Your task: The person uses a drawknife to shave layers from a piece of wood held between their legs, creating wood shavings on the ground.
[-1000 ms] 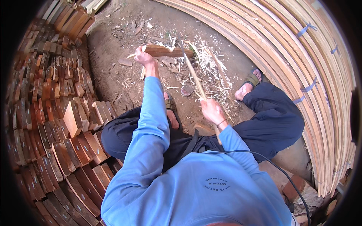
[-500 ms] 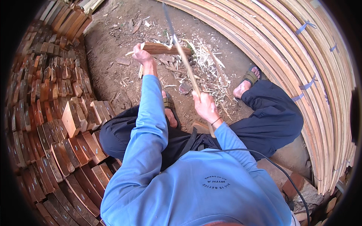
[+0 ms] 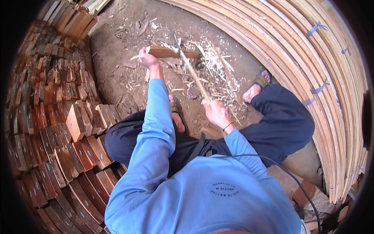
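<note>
In my left hand [image 3: 147, 58] is one end of a short brown wooden board [image 3: 165, 52], its pale cut end beside my fingers. It lies roughly level, pointing right over the ground. My right hand [image 3: 217, 112] grips the long pale wooden handle [image 3: 198, 79] of a machete, whose dark blade [image 3: 176, 41] crosses the middle of the board. The blade looks foreshortened, and I cannot tell how deep it bites. My left fingers are partly hidden behind the hand.
Pale wood shavings [image 3: 218, 64] litter the dirt ground around the board. Stacked wooden blocks [image 3: 50, 113] rise on my left. Long bundled planks [image 3: 280, 50] curve along the right, tied with blue strips. My sandalled feet stand either side, and a black cable [image 3: 288, 173] crosses my shirt.
The machete has swung down, its blade going from raised beyond the board to across it. My right hand has moved slightly down and right. My left hand stays on the board.
</note>
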The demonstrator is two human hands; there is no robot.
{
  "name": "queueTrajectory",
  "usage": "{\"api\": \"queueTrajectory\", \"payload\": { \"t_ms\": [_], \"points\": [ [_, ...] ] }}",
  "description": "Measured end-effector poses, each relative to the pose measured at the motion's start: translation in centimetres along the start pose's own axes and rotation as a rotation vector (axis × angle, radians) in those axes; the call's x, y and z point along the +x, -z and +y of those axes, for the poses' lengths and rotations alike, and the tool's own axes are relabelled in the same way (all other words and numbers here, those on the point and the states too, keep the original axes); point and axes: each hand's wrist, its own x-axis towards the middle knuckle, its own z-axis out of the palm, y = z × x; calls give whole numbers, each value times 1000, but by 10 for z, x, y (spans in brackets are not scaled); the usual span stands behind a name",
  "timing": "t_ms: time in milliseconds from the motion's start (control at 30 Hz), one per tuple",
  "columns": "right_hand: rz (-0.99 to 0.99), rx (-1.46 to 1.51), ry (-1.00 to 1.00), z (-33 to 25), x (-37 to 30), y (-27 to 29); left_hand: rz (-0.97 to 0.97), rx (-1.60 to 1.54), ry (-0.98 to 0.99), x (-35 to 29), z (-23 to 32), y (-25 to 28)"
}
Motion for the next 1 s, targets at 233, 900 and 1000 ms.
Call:
{"api": "queueTrajectory", "payload": {
  "t_ms": [233,900,1000],
  "points": [
    [38,-51,-6,48,13,-41,-25,37,-29,0,-4,-13],
    [-35,-32,-63,14,20,-11,2,-20,25,-19,9,-21],
    [177,94,101,-4,16,-10,-15,82,-41,0,4,-5]
  ]
}}
